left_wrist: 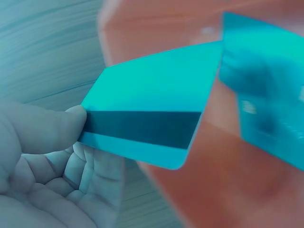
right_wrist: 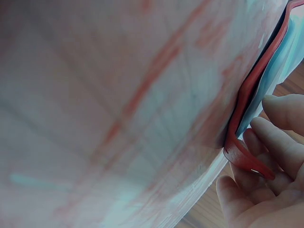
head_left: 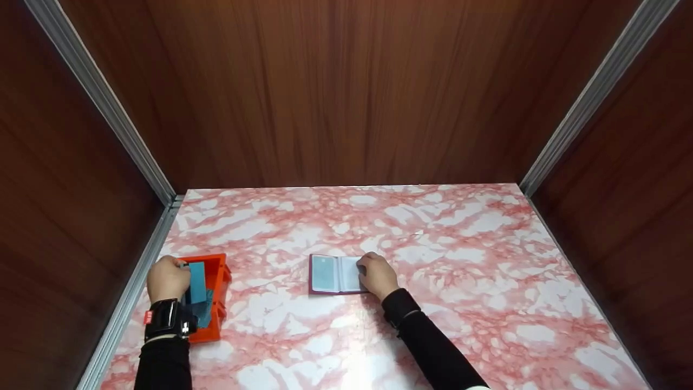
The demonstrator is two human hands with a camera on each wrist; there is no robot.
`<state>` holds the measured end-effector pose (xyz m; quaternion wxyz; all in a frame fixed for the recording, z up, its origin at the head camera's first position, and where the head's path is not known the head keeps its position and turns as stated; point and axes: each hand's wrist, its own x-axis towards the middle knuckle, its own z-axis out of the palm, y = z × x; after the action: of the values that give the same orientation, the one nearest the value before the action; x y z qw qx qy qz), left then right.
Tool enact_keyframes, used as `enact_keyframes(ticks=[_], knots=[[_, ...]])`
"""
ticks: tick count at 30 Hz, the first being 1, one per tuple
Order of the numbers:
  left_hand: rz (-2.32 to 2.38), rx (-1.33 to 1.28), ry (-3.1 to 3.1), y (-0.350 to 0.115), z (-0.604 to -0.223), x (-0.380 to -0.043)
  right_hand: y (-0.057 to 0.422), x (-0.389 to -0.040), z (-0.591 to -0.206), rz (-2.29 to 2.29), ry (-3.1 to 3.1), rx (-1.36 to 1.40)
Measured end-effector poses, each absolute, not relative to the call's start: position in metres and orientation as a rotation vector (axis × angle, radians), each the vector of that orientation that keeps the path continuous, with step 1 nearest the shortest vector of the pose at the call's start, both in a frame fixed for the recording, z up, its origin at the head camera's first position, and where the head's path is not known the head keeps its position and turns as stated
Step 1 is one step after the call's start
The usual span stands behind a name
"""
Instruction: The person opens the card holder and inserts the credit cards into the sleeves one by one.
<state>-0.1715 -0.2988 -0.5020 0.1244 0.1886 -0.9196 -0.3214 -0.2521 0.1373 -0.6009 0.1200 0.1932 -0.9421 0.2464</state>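
My left hand (head_left: 168, 278) pinches a blue card (left_wrist: 142, 95) by one end, thumb on its face. A dark stripe runs along the card, which is held over an orange bin (head_left: 212, 325) at the left. More blue cards (left_wrist: 275, 109) lie in that bin. On the table's middle, a card holder (head_left: 339, 275) with a red cover lies spread open, a pale card (head_left: 324, 273) in its left sleeve. My right hand (head_left: 379, 275) grips the holder's right edge, with fingers curled about the red strap (right_wrist: 249, 159) and thumb beside the clear sleeves.
The table (head_left: 460, 325) has a pink and white marbled top. Brown wood-grain panels (head_left: 346, 92) stand behind it and on both sides, with grey metal posts (head_left: 595, 97) at the corners.
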Motion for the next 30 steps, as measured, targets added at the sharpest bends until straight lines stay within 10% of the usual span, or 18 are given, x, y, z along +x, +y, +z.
enact_keyframes(ticks=[30], knots=[[-1.145, 0.404, -2.513, -0.237, -0.452, -0.195, 0.138, -0.252, -0.601, 0.712, -2.756, 0.571]])
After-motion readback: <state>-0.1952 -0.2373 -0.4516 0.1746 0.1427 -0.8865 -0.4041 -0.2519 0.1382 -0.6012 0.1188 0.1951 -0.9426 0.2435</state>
